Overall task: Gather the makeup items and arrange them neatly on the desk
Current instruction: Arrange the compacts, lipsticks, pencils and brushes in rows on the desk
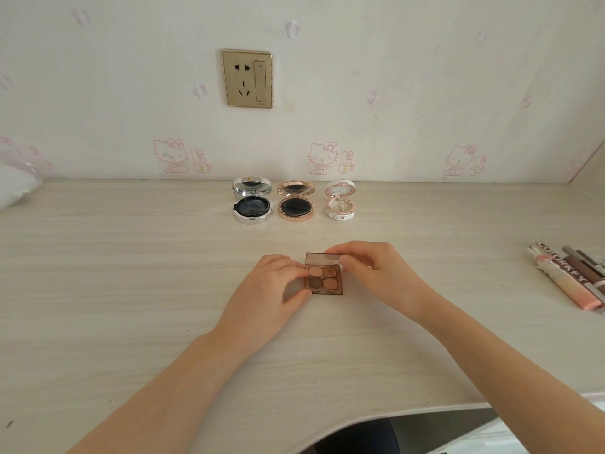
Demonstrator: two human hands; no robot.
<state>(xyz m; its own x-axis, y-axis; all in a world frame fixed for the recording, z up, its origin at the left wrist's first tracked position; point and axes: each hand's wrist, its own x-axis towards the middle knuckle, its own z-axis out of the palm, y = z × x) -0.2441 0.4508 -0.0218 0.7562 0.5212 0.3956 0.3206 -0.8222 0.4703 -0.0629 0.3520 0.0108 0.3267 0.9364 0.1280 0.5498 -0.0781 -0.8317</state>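
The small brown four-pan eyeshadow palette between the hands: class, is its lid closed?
No, the small brown four-pan eyeshadow palette has its lid tilted up at the back, with all four colour pans showing.

Soft, even light fills the scene without glare. Faint shadows lie on the desk (131,273) beneath the left hand (271,283), right hand (379,270) and eyeshadow palette (324,280). Wide-angle distortion bends the desk's edges.

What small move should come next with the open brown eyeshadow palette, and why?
Probably slide the brown square eyeshadow palette beside the white round compact at the back row's end: left hand and right hand hold it open, apart from that row.
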